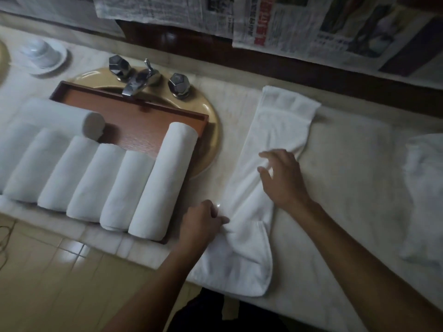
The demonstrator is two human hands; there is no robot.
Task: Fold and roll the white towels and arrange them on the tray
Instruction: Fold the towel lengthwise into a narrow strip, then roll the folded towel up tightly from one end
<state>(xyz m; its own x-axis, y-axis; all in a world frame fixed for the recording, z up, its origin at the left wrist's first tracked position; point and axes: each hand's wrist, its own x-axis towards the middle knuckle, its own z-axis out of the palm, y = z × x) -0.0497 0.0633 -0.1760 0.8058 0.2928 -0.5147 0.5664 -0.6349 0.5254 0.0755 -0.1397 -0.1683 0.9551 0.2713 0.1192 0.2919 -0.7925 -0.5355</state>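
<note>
Head view: at the counter's far-left corner an upturned white cup is seen on a saucer. A brown wooden tray is laid across the beige sink, its far rim tucked under the chrome tap and its near end reaching the counter's front edge. A row of rolled towels is packed side by side along the tray's near part. One more roll is set crosswise behind them, at the tray's left end.

Just right of the tray, the left hand is curled and pinched on the left edge of the folded towel, near the counter's front edge. This towel is laid as a long strip from the front edge toward the back wall, its near end hanging slightly over. The right hand is held over the strip's middle, fingers apart and lightly bent; whether the cloth is pressed cannot be told. A white cloth is spread beneath, and a crumpled towel lies at the counter's right end.

Newspaper sheets are hung along the back wall; a red headline block is visible, but the print is too blurred to be read.
</note>
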